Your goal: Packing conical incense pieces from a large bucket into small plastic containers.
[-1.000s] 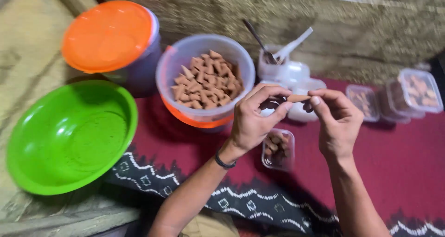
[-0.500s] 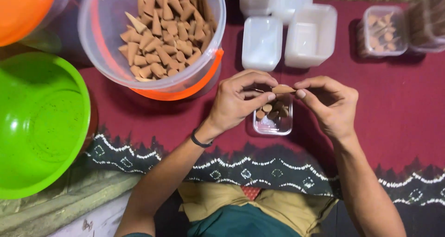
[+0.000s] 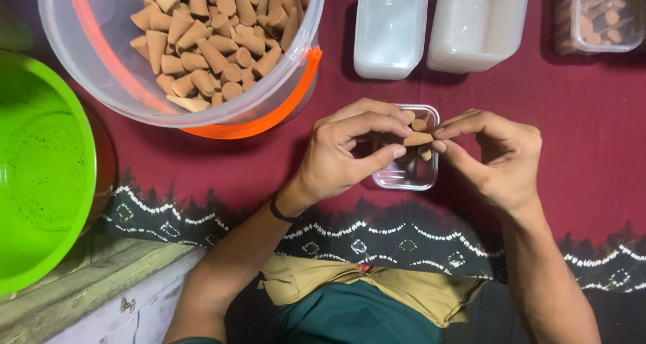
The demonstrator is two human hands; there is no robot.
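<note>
Both hands meet over a small clear box on the red cloth. The left hand and right hand pinch one tan cone between thumb and fingertips, each at one end, directly above the box so it can drop among the few cones inside. At 10 o'clock stands the supply, a clear bucket heaped with cones. A green bowl sits at 9 o'clock; empty white tubs wait at 12.
</note>
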